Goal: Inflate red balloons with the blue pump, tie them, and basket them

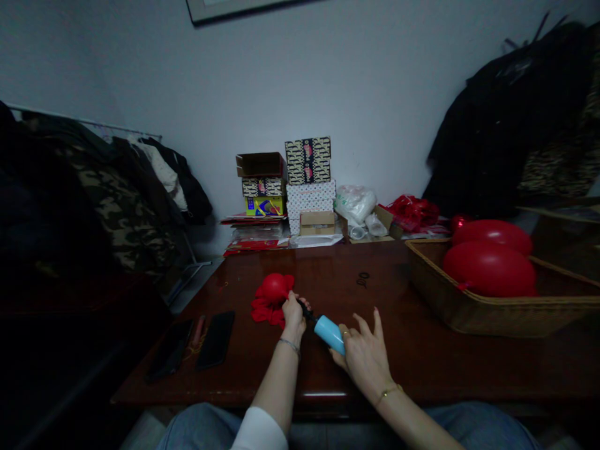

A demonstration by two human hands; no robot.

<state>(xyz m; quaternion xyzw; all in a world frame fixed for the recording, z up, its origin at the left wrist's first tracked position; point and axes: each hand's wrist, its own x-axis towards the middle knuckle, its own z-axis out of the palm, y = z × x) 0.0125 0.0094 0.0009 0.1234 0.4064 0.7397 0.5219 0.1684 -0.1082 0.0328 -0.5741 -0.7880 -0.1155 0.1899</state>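
Note:
My left hand (pixel 294 312) is closed around the neck of a small, partly inflated red balloon (pixel 274 287) and the black nozzle end of a hand balloon pump. Beneath that balloon lies a pile of flat red balloons (pixel 267 312) on the table. The blue barrel of the balloon pump (pixel 329 334) slants down to the right. My right hand (pixel 365 356) grips its near end between thumb and finger, while the other fingers stretch outward. Part of the pump's black end is hidden by my left hand.
On the right of the brown table (pixel 323 269), a wicker basket (pixel 497 315) holds large red balloons (pixel 490 269). Two dark phones (pixel 215 340) lie at left. Stacked boxes (pixel 309 162) and a plastic bag (pixel 356 203) line the back. Dark rings (pixel 363 278) lie mid-table.

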